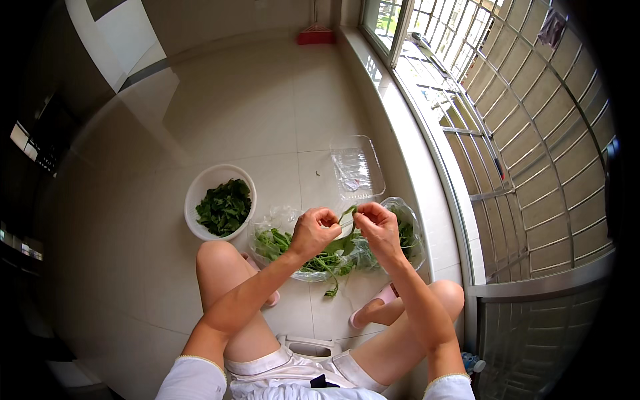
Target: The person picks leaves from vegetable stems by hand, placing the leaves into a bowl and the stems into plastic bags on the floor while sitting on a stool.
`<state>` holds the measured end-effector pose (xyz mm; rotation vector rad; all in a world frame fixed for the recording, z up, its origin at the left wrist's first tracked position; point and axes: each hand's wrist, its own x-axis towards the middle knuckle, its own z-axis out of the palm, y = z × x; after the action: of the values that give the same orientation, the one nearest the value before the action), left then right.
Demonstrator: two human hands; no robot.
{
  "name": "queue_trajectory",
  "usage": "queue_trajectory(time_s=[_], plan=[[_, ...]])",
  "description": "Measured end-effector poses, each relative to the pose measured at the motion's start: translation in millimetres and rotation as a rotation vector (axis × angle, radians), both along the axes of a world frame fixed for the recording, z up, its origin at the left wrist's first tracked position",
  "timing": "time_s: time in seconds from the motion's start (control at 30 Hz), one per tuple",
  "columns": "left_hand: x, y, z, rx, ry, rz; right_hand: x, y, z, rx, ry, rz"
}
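Observation:
Between my two hands I hold a green vegetable stem with a leaf, pinched at fingertip height above the bags. My left hand grips its left end between thumb and fingers. The upper right part is pinched by my right hand. Below, a clear plastic bag lies spread on the floor with a heap of leafy green stems. One sprig hangs over its front edge. Under and beside my right hand, another clear bag holds more greens, partly hidden.
A white plastic basket with dark green leaves stands beyond my left knee. An upturned or open clear plastic tray lies by the window ledge. A red dustpan is at the far wall. A plastic bottle stands at right.

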<state>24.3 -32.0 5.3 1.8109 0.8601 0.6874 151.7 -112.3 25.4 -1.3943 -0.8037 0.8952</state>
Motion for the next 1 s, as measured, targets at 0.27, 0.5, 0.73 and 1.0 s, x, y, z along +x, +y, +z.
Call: queue_trajectory(time_s=[0.27,0.5,0.73,1.0], plan=[[-11,12,-9,-0.129,0.095,0.015,38,-3,14,0.141,0.124,-0.162],[-16,23,-21,-0.139,0.158,0.051,79,-23,25,0.257,0.048,-0.327],[4,20,-42,-0.152,0.187,0.002,138,-74,41,0.36,0.003,-0.651],[93,-28,-57,0.071,0.154,-0.122,153,-102,50,0.281,-0.544,-0.946]])
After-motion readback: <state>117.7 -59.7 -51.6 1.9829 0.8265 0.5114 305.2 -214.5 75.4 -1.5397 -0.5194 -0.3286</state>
